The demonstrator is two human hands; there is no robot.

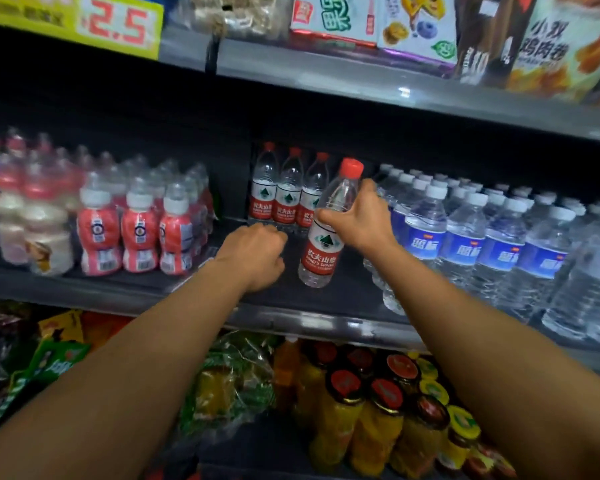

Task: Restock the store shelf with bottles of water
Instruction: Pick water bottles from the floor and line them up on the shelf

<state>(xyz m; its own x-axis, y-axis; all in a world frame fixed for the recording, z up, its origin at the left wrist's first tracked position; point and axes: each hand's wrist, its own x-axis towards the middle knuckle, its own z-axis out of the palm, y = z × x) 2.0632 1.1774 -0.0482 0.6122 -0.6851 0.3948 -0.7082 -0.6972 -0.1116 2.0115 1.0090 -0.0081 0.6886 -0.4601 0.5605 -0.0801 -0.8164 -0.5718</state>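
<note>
My right hand (359,216) grips a clear water bottle (323,251) with a red cap and red label around its upper body. The bottle is tilted, its base just above the dark middle shelf (329,296). Three matching red-capped bottles (284,192) stand upright in a row at the back of the shelf gap. My left hand (257,254) hovers with curled fingers in front of that row, left of the held bottle. I see nothing in it, though its fingertips are hidden.
Pink and white drink bottles (139,226) fill the shelf to the left. Blue-labelled water bottles (492,237) crowd the right. Snack boxes (413,26) sit on the shelf above, orange jars (378,410) and bagged snacks (232,382) on the one below.
</note>
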